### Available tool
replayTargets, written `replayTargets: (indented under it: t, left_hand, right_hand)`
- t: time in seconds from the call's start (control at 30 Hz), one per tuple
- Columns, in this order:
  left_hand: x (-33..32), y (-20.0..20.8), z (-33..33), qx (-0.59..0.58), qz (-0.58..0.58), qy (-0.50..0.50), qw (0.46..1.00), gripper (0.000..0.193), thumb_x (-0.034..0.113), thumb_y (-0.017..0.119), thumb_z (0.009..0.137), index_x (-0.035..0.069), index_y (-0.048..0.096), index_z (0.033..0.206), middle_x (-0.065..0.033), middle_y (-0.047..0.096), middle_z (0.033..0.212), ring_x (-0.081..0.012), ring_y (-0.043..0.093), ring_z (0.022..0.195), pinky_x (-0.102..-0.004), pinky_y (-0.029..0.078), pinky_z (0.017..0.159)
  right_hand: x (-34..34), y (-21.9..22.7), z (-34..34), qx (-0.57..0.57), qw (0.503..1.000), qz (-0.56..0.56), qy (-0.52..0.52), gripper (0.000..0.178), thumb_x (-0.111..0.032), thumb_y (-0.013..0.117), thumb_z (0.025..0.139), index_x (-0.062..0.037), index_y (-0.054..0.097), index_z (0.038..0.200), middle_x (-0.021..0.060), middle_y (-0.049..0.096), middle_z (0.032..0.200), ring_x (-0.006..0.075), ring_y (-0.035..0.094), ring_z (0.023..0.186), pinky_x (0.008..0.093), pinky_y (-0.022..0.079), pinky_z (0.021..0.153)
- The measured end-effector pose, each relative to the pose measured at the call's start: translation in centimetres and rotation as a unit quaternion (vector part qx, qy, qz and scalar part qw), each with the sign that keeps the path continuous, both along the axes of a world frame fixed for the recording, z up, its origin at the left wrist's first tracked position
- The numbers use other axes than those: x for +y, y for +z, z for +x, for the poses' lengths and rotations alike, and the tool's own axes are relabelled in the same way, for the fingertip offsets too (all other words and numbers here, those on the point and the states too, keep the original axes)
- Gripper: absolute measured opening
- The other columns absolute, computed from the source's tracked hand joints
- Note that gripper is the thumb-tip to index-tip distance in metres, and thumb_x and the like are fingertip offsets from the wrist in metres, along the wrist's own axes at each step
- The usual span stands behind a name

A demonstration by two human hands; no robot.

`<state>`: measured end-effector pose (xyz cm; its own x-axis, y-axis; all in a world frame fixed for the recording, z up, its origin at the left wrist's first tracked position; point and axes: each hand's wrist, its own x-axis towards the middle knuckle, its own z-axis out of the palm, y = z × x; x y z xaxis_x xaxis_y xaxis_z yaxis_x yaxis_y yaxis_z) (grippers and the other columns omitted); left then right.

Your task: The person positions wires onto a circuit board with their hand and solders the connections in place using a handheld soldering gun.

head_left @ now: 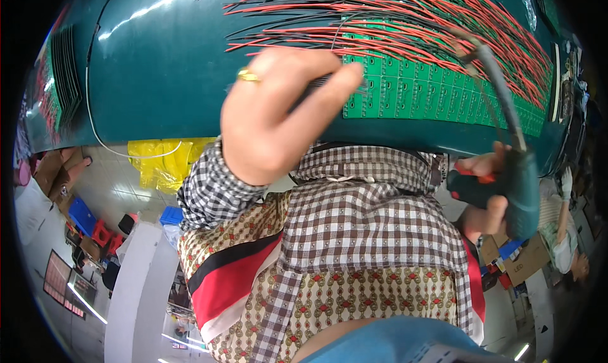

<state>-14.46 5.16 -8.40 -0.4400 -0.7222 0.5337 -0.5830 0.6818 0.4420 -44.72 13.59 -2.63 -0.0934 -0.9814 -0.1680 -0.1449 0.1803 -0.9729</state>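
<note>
My right hand [484,214] is wrapped round the grip of a dark green, pistol-shaped soldering gun [523,189] with a red trigger. Its long metal barrel [500,87] points up and left, so the tip is over the red and black wires [405,40]. These wires lie in a thick fan across rows of small green circuit boards [411,100]. My left hand [275,119], with a gold ring, is slightly blurred at the left end of the boards. Its thumb and fingers close round something dark that I cannot make out. A thin grey wire curves above its fingertips.
A dark green table [164,71] carries the work. At its left lies a stack of boards with black wires [63,78], beside a thin cable [88,97]. A yellow plastic bag [161,166] hangs below the edge. Another person [563,236] is at the far right.
</note>
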Motion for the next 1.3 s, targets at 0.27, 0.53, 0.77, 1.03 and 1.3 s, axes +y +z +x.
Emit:
replayTargets:
  t: [0.27,0.53,0.77,1.03,1.3]
  left_hand:
    - [0.3,-1.9,-0.6,-0.052,0.032,0.018,0.998,0.036,0.010,0.059,0.073,0.003,0.066,0.108,-0.0073,0.061,0.098,-0.0217,0.061,0.085,-0.0323,0.052,0.072]
    - [0.0,-1.9,-0.4,-0.049,0.015,-0.005,0.999,0.035,0.010,0.060,0.072,0.001,0.065,0.105,-0.0082,0.061,0.097,-0.0226,0.061,0.083,-0.0322,0.052,0.071]
    - [0.0,-2.0,-0.5,-0.038,0.013,0.002,0.999,0.034,0.002,0.065,0.070,0.002,0.067,0.103,-0.0075,0.063,0.094,-0.0219,0.062,0.080,-0.0317,0.051,0.068]
    - [-0.1,-1.9,-0.6,-0.028,0.019,0.005,0.999,0.038,-0.006,0.069,0.066,0.004,0.070,0.102,-0.0067,0.064,0.092,-0.0213,0.064,0.078,-0.0310,0.050,0.066]
    - [-0.1,-2.0,-0.7,-0.022,0.021,0.007,0.999,0.036,-0.005,0.069,0.066,0.003,0.070,0.101,-0.0070,0.064,0.091,-0.0215,0.064,0.077,-0.0311,0.051,0.067]
  right_hand:
    - [1.0,-0.6,0.4,-0.046,0.996,0.076,0.033,0.089,-0.057,0.064,0.083,0.0076,0.037,0.138,0.0154,0.059,0.109,0.0317,0.061,0.103,0.0427,0.056,0.083]
    - [1.8,-1.1,2.4,-0.083,0.990,0.111,0.010,0.083,-0.051,0.069,0.081,0.0097,0.043,0.132,0.0127,0.059,0.099,0.0282,0.062,0.093,0.0394,0.056,0.079]
    - [1.9,-2.2,2.8,-0.060,0.995,0.071,0.022,0.081,-0.048,0.071,0.080,0.0130,0.046,0.127,0.0119,0.060,0.088,0.0253,0.063,0.082,0.0372,0.055,0.072]
    - [1.8,-2.3,3.1,-0.067,0.990,0.121,0.021,0.086,-0.050,0.073,0.077,0.0136,0.045,0.128,0.0113,0.059,0.084,0.0240,0.062,0.080,0.0379,0.055,0.076]
    - [1.5,-2.2,3.4,-0.067,0.988,0.137,0.026,0.084,-0.048,0.073,0.078,0.0139,0.045,0.127,0.0113,0.059,0.084,0.0238,0.062,0.080,0.0392,0.054,0.078]
